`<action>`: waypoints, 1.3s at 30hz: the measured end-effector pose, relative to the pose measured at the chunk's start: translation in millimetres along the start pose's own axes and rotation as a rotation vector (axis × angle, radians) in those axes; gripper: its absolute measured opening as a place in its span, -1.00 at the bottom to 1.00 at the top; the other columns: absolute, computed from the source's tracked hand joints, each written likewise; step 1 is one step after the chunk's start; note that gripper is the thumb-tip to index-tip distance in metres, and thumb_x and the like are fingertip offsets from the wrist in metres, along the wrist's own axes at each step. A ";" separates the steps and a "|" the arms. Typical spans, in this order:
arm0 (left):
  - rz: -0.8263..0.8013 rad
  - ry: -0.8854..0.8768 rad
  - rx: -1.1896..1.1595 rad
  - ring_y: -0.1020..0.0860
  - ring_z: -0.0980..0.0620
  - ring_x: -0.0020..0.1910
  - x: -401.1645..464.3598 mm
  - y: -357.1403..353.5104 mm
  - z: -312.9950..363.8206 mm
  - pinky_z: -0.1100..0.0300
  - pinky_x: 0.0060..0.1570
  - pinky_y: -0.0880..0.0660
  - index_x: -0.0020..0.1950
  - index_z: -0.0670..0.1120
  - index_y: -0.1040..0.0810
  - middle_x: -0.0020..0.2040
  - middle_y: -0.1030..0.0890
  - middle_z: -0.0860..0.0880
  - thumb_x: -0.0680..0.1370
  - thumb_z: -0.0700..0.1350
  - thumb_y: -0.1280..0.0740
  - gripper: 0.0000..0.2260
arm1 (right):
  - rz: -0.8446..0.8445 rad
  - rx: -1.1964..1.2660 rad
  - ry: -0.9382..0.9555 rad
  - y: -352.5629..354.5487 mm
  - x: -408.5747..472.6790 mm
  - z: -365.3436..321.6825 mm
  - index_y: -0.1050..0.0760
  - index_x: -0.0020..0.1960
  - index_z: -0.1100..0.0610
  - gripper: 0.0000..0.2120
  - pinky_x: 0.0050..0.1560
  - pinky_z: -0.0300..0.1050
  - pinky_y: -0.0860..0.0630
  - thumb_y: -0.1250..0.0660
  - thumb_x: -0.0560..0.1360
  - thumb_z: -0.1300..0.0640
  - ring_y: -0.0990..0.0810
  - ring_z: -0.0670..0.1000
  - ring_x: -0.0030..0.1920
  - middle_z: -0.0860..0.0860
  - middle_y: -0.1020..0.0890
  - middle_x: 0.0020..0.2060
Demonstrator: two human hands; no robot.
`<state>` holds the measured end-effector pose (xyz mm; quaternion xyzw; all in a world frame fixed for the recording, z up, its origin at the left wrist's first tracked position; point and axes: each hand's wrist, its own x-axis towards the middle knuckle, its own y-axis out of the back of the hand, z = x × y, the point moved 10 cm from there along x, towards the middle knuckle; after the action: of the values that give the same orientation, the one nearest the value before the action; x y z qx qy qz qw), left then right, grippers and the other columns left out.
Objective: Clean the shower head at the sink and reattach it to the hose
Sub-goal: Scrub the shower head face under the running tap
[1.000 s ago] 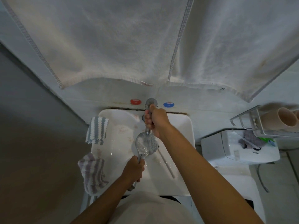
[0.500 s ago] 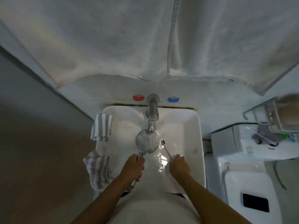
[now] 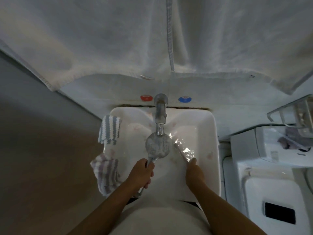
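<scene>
My left hand (image 3: 141, 173) grips the handle of the chrome shower head (image 3: 157, 146), whose round face sits under the tap (image 3: 160, 112) over the white sink (image 3: 213, 150). Water runs from the tap onto the face and splashes to the right. My right hand (image 3: 194, 172) holds the end of a toothbrush (image 3: 182, 152) that lies slanted in the basin, its bristle end just right of the shower head. No hose is in view.
Two striped cloths (image 3: 110, 129) (image 3: 106, 173) hang over the sink's left rim. Red (image 3: 145, 97) and blue (image 3: 185, 99) knobs flank the tap. White towels (image 3: 152, 39) hang above. A white toilet cistern (image 3: 264, 150) and a wire rack (image 3: 291, 114) stand at right.
My right hand left the tap lever, came down into the basin and took hold of the toothbrush. Water now runs over the shower head. My left hand kept its grip.
</scene>
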<state>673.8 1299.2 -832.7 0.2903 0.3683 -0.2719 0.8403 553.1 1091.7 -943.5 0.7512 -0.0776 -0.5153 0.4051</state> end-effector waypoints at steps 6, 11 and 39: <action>-0.008 -0.012 0.022 -0.40 0.11 -0.61 -1.2 1.1 0.1 0.25 -0.61 -0.35 -0.06 -0.20 -0.44 -0.28 -0.52 -0.09 0.62 -0.11 -0.17 -0.83 | -0.016 -0.018 0.018 11.6 -5.8 -6.9 -0.29 0.38 0.23 -0.67 0.17 0.00 -0.49 -0.09 0.63 0.25 -0.54 0.18 0.24 0.17 -0.49 0.27; -0.015 -0.022 0.041 -0.39 0.11 -0.60 1.5 4.3 0.7 0.25 -0.61 -0.35 -0.02 -0.23 -0.46 -0.26 -0.52 -0.11 0.62 -0.10 -0.16 -0.79 | -0.148 0.303 0.044 1.0 -17.0 -8.0 -0.35 0.07 0.22 -0.91 -0.15 -0.02 -0.50 -0.20 0.61 0.20 -0.59 0.16 -0.10 0.21 -0.59 0.04; -0.132 -0.145 0.230 -0.37 0.08 -0.59 4.2 -3.6 24.6 0.27 -0.63 -0.31 -0.20 -0.10 -0.37 -0.30 -0.51 -0.10 0.58 -0.09 -0.19 -0.83 | 0.252 0.281 0.418 100.0 -98.1 -88.3 -0.51 0.01 0.16 -0.74 -0.26 -0.07 -0.30 -0.14 0.66 0.01 -0.59 0.14 -0.16 0.11 -0.64 -0.20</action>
<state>685.2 1278.7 -823.2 0.3393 0.2915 -0.3872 0.8062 612.3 1124.8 -792.5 0.8745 -0.1557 -0.2788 0.3651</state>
